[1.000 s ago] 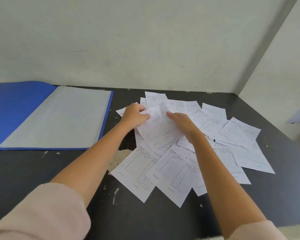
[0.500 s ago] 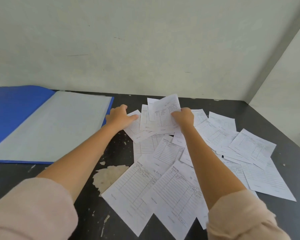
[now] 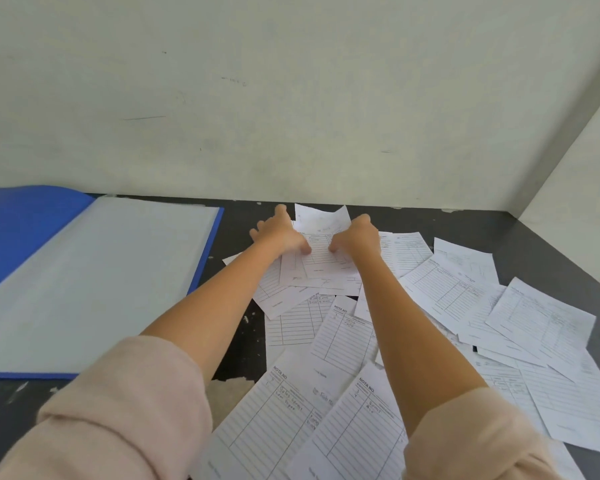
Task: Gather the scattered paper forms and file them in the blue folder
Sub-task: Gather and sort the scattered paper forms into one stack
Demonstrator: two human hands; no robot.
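Scattered paper forms (image 3: 444,292) lie in an overlapping spread on the dark tabletop (image 3: 541,251), to the right of the blue folder (image 3: 28,220); ruled sheets headed "NOTA NO", some with handwriting; nearest sheets run off the lower edge of view. Small stack of forms (image 3: 321,268) at the far end of the spread, near the pale wall (image 3: 291,98); both hands on it. Left hand (image 3: 280,233) fingers spread, thumb pressing the stack's left side; right hand (image 3: 357,237) curled, thumb down on the stack, fingers around its right edge; whether either lifts it, cannot tell. Folder lies open flat, clear sleeve page (image 3: 94,278) uppermost, well left of the stack; pink sleeves (image 3: 125,410) pushed up both forearms; tabletop paint chipped (image 3: 229,393) just right of the folder's near corner.
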